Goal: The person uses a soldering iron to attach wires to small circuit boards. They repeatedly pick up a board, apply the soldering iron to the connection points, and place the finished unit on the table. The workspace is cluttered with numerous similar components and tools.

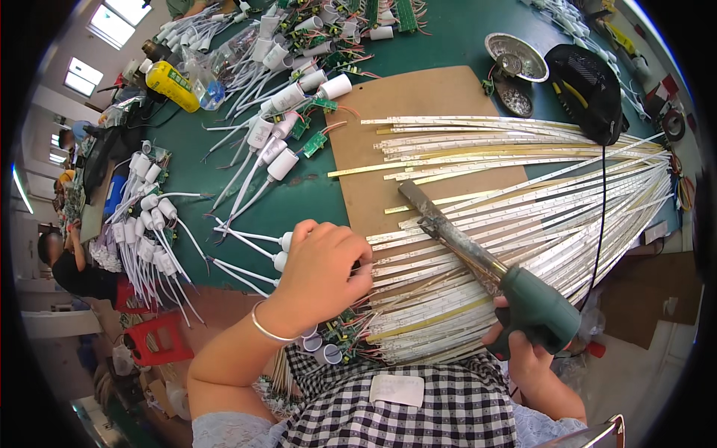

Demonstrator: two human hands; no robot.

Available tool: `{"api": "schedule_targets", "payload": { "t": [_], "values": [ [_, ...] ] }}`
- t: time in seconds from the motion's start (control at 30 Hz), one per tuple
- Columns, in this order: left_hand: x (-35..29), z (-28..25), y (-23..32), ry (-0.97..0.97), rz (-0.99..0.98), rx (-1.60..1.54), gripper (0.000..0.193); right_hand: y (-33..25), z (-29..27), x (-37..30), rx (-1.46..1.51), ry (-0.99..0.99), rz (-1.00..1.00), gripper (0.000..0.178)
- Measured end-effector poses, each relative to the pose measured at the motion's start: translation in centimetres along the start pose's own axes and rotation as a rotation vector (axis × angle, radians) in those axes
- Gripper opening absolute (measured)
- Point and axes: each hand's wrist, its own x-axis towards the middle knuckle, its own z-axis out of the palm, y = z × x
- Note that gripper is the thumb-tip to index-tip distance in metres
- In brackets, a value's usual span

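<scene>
My right hand (pixel 526 351) is wrapped round the green pistol grip of a soldering gun (pixel 541 302). Its long metal barrel points up and left, with the worn tip over a fan of thin white and yellow LED strips (pixel 478 205). To the left, my left hand (pixel 325 261) is closed with curled fingers beside the strips' near-left ends; what it pinches, if anything, is hidden. Just behind that hand lie white lamp caps with white wires (pixel 278 260). Below my left wrist, more white caps and green circuit boards (pixel 328 347) sit close to my checked apron.
Brown cardboard (pixel 426 97) lies under the strips on the green table (pixel 314 194). At the far right stand a metal bowl (pixel 515 56) and a black mesh cap (pixel 586 82). Heaps of wired caps (pixel 291 97) and a yellow bottle (pixel 172 84) occupy the left. A person (pixel 71 261) sits far left.
</scene>
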Motion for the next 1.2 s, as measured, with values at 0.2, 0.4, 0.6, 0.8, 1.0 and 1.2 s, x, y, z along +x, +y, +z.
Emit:
{"api": "schedule_targets", "payload": {
  "t": [0.2,0.4,0.6,0.8,1.0,1.2],
  "values": [
    [-1.9,-2.2,-4.2,0.077,-0.035,0.066,0.023,-0.2,0.4,0.0,0.108,0.084,-0.014,0.05],
    [-4.2,-2.4,-5.9,-0.003,0.009,-0.112,0.032,0.1,0.3,-0.6,0.102,0.118,-0.019,0.053],
    [-2.2,-6.3,-5.4,-0.346,-0.001,-0.11,0.027,-0.3,0.2,-0.3,0.078,0.137,-0.017,0.053],
    [7.8,-4.6,-8.2,0.287,-0.079,0.103,0.019,-0.6,1.1,0.1,0.129,0.206,-0.028,0.05],
    [12.0,-0.6,-10.4,0.338,-0.137,0.515,0.013,-0.6,0.9,0.1,0.115,0.204,-0.034,0.05],
    [11.9,-0.8,-10.8,0.315,-0.172,0.227,0.013,-0.8,1.3,0.3,0.121,0.204,-0.015,0.051]
  ]
}}
